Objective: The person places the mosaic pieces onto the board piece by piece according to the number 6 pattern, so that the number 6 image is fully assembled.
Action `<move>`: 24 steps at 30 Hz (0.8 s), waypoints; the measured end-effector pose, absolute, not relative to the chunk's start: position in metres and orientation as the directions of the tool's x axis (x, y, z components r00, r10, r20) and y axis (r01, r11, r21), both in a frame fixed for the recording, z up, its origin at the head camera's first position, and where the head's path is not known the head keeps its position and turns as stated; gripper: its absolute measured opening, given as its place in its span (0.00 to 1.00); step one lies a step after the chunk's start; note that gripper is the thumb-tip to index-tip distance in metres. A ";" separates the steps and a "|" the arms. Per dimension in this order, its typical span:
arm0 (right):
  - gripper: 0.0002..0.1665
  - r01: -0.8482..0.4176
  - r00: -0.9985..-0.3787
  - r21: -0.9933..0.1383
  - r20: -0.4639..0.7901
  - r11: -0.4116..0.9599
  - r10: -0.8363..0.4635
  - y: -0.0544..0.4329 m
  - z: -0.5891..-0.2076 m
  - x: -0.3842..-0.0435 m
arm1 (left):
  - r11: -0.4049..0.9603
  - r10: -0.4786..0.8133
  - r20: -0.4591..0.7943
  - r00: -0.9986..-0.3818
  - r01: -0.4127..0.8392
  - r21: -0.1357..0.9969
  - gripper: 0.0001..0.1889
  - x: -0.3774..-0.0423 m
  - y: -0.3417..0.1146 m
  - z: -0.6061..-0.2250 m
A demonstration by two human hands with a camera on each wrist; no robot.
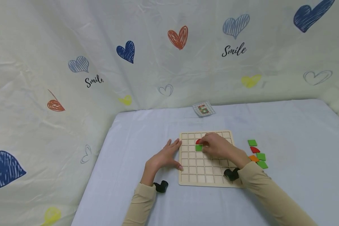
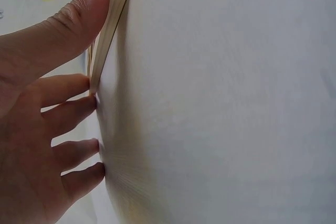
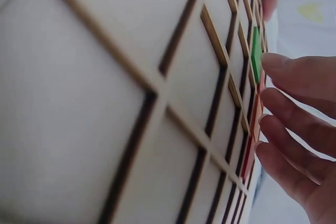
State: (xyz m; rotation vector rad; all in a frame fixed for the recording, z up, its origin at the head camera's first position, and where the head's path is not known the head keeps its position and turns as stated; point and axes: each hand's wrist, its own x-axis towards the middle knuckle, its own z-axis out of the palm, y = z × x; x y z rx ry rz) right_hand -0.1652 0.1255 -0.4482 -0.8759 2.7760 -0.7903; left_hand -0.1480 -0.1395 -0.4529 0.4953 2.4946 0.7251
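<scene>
Five flat green, red and orange pieces (image 1: 261,156) wait unplaced beside the pale wooden grid board (image 1: 201,179), which bears a green square (image 1: 199,148) and red curved piece (image 1: 198,142), right hand (image 1: 217,146) there, grip unclear, left hand (image 1: 165,156) relaxed against its edge.

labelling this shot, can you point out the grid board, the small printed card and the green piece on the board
Grid board (image 1: 200,162): head view, a bare square.
Printed card (image 1: 204,109): head view, middle of its printed face.
Green piece (image 1: 199,147): head view, its top face.

Soft light, dimmer left wrist view
</scene>
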 end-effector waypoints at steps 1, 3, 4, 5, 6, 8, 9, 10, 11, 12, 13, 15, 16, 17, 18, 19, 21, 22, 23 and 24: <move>0.13 -0.496 -0.827 -0.517 0.035 0.698 -0.562 0.128 -0.447 -0.164 | 0.793 0.463 -0.354 -0.813 0.202 0.575 0.61 -0.148 -0.139 -0.453; 0.12 -0.489 -0.833 -0.511 0.032 0.707 -0.553 0.132 -0.446 -0.162 | 0.793 0.463 -0.354 -0.813 0.201 0.575 0.61 -0.148 -0.139 -0.453; 0.12 -0.488 -0.834 -0.508 0.033 0.709 -0.550 0.135 -0.445 -0.161 | 0.793 0.463 -0.352 -0.813 0.202 0.575 0.61 -0.148 -0.139 -0.453; 0.11 -0.485 -0.838 -0.504 0.034 0.715 -0.545 0.137 -0.445 -0.160 | 0.792 0.463 -0.352 -0.813 0.202 0.576 0.61 -0.147 -0.139 -0.453; 0.11 -0.482 -0.841 -0.498 0.033 0.721 -0.539 0.139 -0.444 -0.160 | 0.792 0.464 -0.351 -0.814 0.203 0.575 0.61 -0.147 -0.139 -0.453; 0.11 -0.472 -0.849 -0.488 0.027 0.734 -0.528 0.143 -0.443 -0.158 | 0.793 0.462 -0.349 -0.815 0.204 0.574 0.61 -0.147 -0.139 -0.453; 0.11 -0.467 -0.851 -0.489 0.024 0.737 -0.524 0.145 -0.442 -0.157 | 0.794 0.462 -0.349 -0.815 0.204 0.572 0.61 -0.147 -0.139 -0.453; 0.11 -0.462 -0.854 -0.494 0.023 0.737 -0.520 0.148 -0.441 -0.156 | 0.796 0.460 -0.351 -0.815 0.204 0.570 0.61 -0.147 -0.139 -0.453; 0.11 -0.455 -0.857 -0.499 0.022 0.738 -0.514 0.150 -0.441 -0.155 | 0.797 0.459 -0.352 -0.816 0.203 0.569 0.61 -0.147 -0.139 -0.453; 0.11 -0.455 -0.858 -0.506 0.028 0.733 -0.513 0.153 -0.441 -0.154 | 0.799 0.458 -0.354 -0.816 0.202 0.567 0.61 -0.147 -0.139 -0.454; 0.11 -0.454 -0.858 -0.517 0.034 0.726 -0.512 0.156 -0.440 -0.153 | 0.799 0.456 -0.355 -0.816 0.199 0.567 0.61 -0.147 -0.139 -0.454; 0.11 -0.460 -0.856 -0.533 0.053 0.710 -0.514 0.162 -0.440 -0.150 | 0.802 0.453 -0.359 -0.816 0.198 0.564 0.61 -0.147 -0.139 -0.454; 0.11 -0.460 -0.857 -0.538 0.059 0.706 -0.512 0.166 -0.440 -0.149 | 0.803 0.452 -0.359 -0.816 0.198 0.562 0.61 -0.147 -0.139 -0.454; 0.11 -0.459 -0.858 -0.542 0.064 0.704 -0.510 0.170 -0.440 -0.147 | 0.803 0.452 -0.358 -0.817 0.198 0.561 0.61 -0.146 -0.138 -0.454; 0.11 -0.457 -0.859 -0.545 0.067 0.703 -0.507 0.173 -0.440 -0.145 | 0.804 0.451 -0.359 -0.817 0.197 0.561 0.61 -0.146 -0.138 -0.453; 0.12 -0.453 -0.862 -0.547 0.067 0.704 -0.503 0.177 -0.440 -0.144 | 0.804 0.450 -0.358 -0.818 0.196 0.562 0.61 -0.146 -0.138 -0.452; 0.12 -0.445 -0.865 -0.557 0.067 0.701 -0.497 0.184 -0.440 -0.140 | 0.805 0.448 -0.358 -0.819 0.194 0.561 0.60 -0.145 -0.137 -0.451; 0.12 -0.440 -0.868 -0.561 0.065 0.701 -0.492 0.188 -0.440 -0.139 | 0.807 0.446 -0.359 -0.820 0.194 0.558 0.60 -0.145 -0.136 -0.451; 0.12 -0.439 -0.869 -0.564 0.069 0.699 -0.490 0.192 -0.440 -0.137 | 0.805 0.445 -0.357 -0.822 0.192 0.561 0.60 -0.145 -0.136 -0.451; 0.12 -0.435 -0.871 -0.571 0.070 0.697 -0.486 0.195 -0.440 -0.135 | 0.809 0.442 -0.361 -0.822 0.191 0.556 0.60 -0.145 -0.136 -0.451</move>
